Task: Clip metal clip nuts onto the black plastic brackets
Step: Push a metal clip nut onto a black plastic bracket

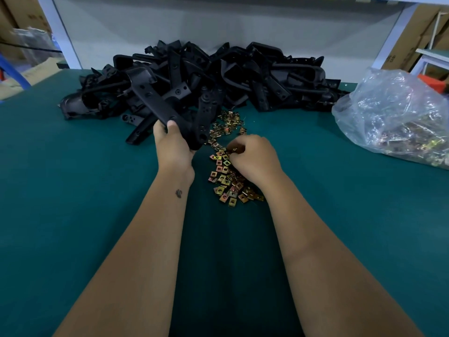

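Observation:
My left hand (pixel 173 144) grips the near end of a long black plastic bracket (pixel 155 98), which tilts up and away to the left over the table. My right hand (pixel 252 155) has its fingers curled down into a scatter of small brass-coloured clip nuts (pixel 224 176) and pinches one at its fingertips. A large heap of black brackets (pixel 218 74) lies at the back of the green table (pixel 73 190), just beyond both hands.
A clear plastic bag (pixel 393 113) holding more clip nuts sits at the right of the table. A white frame upright (pixel 63 32) and cardboard boxes (pixel 418 32) stand behind the table's far edge.

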Motion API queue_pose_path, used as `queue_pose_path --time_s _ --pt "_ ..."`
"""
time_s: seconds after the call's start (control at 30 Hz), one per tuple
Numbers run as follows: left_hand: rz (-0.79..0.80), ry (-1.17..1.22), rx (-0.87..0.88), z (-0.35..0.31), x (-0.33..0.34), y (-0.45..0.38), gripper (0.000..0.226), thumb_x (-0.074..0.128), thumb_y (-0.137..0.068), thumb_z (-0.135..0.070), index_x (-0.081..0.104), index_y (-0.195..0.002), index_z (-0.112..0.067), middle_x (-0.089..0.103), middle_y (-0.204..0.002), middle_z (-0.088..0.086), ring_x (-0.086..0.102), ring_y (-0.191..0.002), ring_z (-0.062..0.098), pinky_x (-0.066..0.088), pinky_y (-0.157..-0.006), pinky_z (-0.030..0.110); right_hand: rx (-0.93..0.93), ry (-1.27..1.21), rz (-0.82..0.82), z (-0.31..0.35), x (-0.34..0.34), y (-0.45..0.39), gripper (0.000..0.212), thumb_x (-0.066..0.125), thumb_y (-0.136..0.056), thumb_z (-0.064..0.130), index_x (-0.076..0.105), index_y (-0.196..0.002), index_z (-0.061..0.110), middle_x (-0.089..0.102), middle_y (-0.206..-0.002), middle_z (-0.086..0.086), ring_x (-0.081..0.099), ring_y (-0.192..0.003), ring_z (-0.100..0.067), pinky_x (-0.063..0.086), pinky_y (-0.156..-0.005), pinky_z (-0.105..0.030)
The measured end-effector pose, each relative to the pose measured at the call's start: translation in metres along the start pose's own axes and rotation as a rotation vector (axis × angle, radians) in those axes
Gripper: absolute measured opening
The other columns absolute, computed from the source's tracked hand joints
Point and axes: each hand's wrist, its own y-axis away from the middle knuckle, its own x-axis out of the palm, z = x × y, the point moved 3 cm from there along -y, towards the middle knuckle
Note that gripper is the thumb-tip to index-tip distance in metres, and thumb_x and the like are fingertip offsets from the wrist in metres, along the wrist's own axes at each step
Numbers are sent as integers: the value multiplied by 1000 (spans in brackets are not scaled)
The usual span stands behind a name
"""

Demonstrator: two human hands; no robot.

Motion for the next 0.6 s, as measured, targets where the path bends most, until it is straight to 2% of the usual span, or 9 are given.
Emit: queue_pose_path --time_s 0.1,0.2,0.27,0.33,0.47,0.53,0.6 --pt "30 -26 -13 4 4 0 16 44 -105 -13 52 -118 -18 61 -103 -5 60 -85 10 50 -59 19 -16 47 -17 1 0 0 22 61 -89 23 73 -107 28 69 -111 2 55 -113 -23 50 -93 -41" --pt "70 -58 -22 10 9 2 18 54 -99 -6 52 -108 -21 63 -105 -2 63 -93 14 55 -74 26 -18 80 -26 1 1 -1 19 63 -89 24 73 -105 28 68 -109 0 54 -111 -23 50 -90 -40" --pt "98 -61 -31 12 12 6 23 53 -99 -3 53 -112 -22 65 -108 -1 66 -97 14 58 -83 31 -15 104 -28 2 2 -2 16 64 -88 24 72 -102 24 67 -105 -3 55 -108 -25 50 -88 -40" --pt "127 -46 -53 14 16 9 28 48 -100 -1 50 -120 -21 66 -115 3 67 -103 19 59 -86 34 -9 113 -26 2 3 -4 12 64 -86 22 69 -96 19 66 -99 -6 57 -101 -27 52 -83 -40" --pt "159 -29 -69 16 20 12 33 43 -101 3 47 -122 -23 64 -127 9 63 -116 26 54 -98 43 -5 32 -41 1 5 -3 12 63 -83 17 62 -95 16 65 -92 -4 60 -88 -28 54 -74 -42" --pt "165 -17 -80 16 19 11 35 42 -101 4 47 -123 -23 64 -123 8 64 -113 26 54 -98 44 -8 -34 -78 0 6 -2 10 64 -84 14 61 -94 16 65 -89 -1 61 -84 -24 55 -71 -41" --pt "180 8 -96 16 19 10 37 41 -101 5 46 -127 -21 64 -121 8 64 -105 23 55 -96 43 -3 -142 -130 -1 5 -3 10 64 -85 12 65 -95 15 65 -89 3 61 -84 -19 53 -71 -34"
